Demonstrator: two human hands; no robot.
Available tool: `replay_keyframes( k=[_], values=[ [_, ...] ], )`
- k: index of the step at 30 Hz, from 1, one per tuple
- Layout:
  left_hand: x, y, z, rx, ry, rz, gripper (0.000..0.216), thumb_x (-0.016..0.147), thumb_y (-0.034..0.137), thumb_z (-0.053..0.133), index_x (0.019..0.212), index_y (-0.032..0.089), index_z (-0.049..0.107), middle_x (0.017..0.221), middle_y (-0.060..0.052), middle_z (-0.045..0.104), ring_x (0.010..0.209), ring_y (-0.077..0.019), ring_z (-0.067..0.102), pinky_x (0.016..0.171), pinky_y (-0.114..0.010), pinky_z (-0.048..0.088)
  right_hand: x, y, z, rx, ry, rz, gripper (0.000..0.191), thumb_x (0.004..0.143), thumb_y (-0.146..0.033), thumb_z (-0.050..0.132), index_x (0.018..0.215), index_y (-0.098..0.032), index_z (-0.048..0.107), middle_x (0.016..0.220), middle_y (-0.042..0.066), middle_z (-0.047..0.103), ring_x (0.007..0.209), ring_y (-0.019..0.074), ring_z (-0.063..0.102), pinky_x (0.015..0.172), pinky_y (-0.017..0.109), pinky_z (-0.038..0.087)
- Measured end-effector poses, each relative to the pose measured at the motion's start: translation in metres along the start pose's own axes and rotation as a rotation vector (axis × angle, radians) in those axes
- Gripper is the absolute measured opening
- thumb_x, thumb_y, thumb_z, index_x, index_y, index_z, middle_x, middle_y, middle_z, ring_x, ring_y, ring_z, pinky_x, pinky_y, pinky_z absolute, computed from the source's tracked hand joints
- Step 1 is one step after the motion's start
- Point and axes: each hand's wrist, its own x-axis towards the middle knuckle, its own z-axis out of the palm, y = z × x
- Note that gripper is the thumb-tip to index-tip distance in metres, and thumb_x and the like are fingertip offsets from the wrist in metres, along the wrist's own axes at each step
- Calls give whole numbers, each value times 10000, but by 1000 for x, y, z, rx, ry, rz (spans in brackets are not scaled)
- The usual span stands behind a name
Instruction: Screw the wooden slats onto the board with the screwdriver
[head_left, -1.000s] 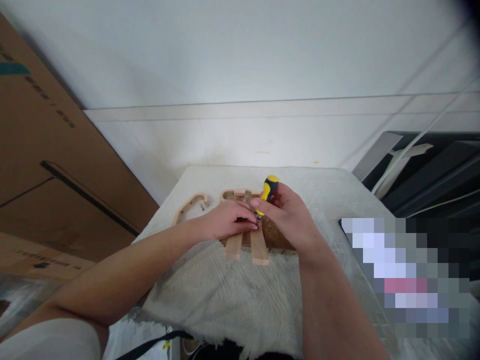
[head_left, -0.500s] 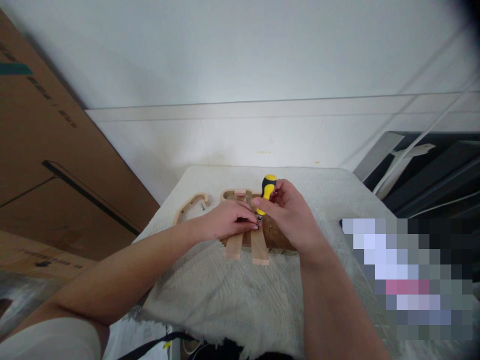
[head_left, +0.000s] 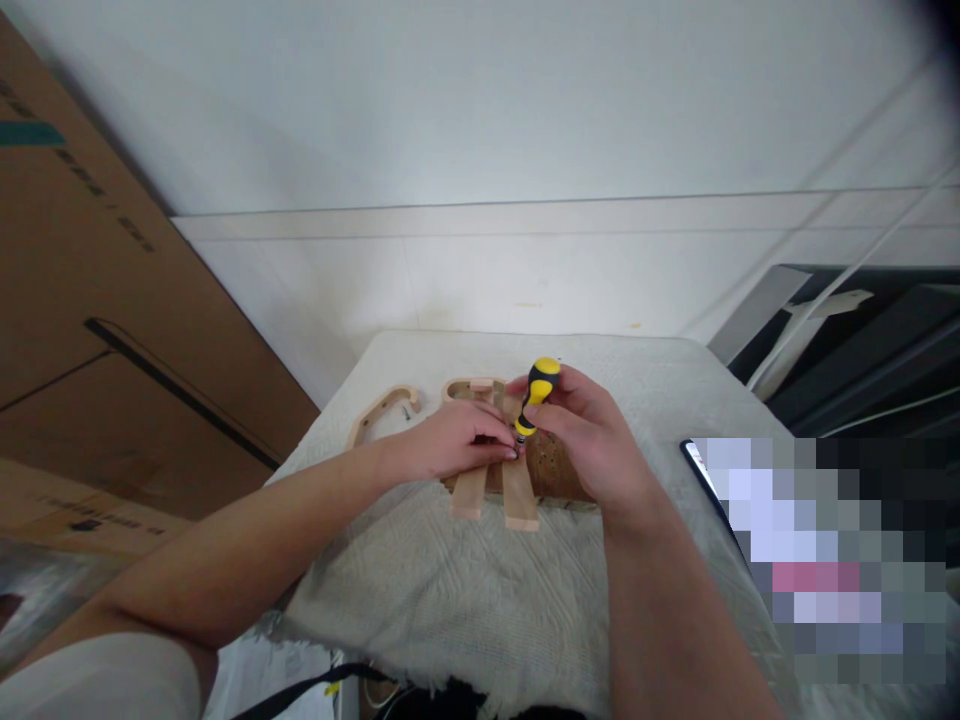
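Note:
A yellow and black screwdriver [head_left: 541, 382] is in my right hand [head_left: 589, 425], fingers around its handle, tilted with its tip pointing down. My left hand [head_left: 465, 438] lies over a light wooden frame [head_left: 480, 386] with two flat legs [head_left: 520, 500]; its thumb and fingertips are closed around the screwdriver's tip. Whether a screw sits between those fingertips is too small to tell. Under the frame lies a brown wooden board [head_left: 559, 468]. To the left rest a curved wooden piece [head_left: 379, 405] and a small screw [head_left: 406, 412].
A pale cloth [head_left: 450, 580] covers the table. A large cardboard box [head_left: 135, 300] leans at the left, and a white wall [head_left: 480, 270] stands behind. At the right are a dark-edged device [head_left: 712, 490], largely pixelated, and dark panels [head_left: 885, 340].
The screwdriver's handle has leaned slightly right and toward me, and my right fingers have shifted around it. My left hand stays in place.

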Motion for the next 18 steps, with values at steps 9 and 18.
replay_keyframes(
  k=[9, 18],
  values=[
    [-1, 1, -1, -25, 14, 1, 135, 884, 201, 596, 836, 132, 701, 815, -44, 700, 756, -112, 622, 731, -208, 442, 5, 11, 1, 20, 54, 14, 328, 684, -336, 771, 790, -229, 480, 742, -50, 542, 667, 115, 515, 644, 276, 429],
    [0, 0, 0, -10, -17, -23, 146, 892, 225, 589, 876, 141, 707, 886, -65, 701, 819, -132, 631, 764, -223, 449, 3, 6, -1, 74, -2, -63, 89, 780, -235, 634, 868, -226, 641, 839, -14, 639, 807, 146, 570, 770, 306, 428]
  ],
)
